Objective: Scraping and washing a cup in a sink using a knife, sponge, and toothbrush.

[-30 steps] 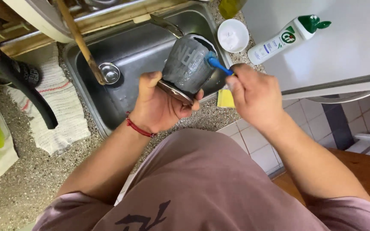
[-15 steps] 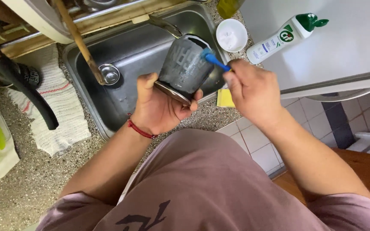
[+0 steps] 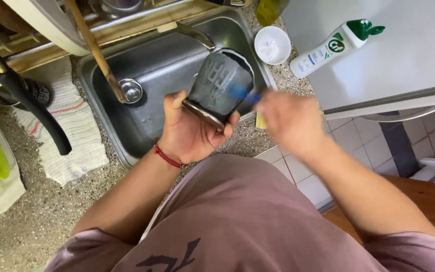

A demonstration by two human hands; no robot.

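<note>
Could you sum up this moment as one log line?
left hand: holds dark cup | right hand: blurred, blue brush on cup | place: over steel sink

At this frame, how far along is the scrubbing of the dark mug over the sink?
Mid-scrub. The left hand holds the dark mug tilted over the steel sink; the right hand, motion-blurred, works a blue-handled brush against its side. Done: the small white dish of cleaner and the bottle are set out. No running water shows, so rinsing appears left.
</note>
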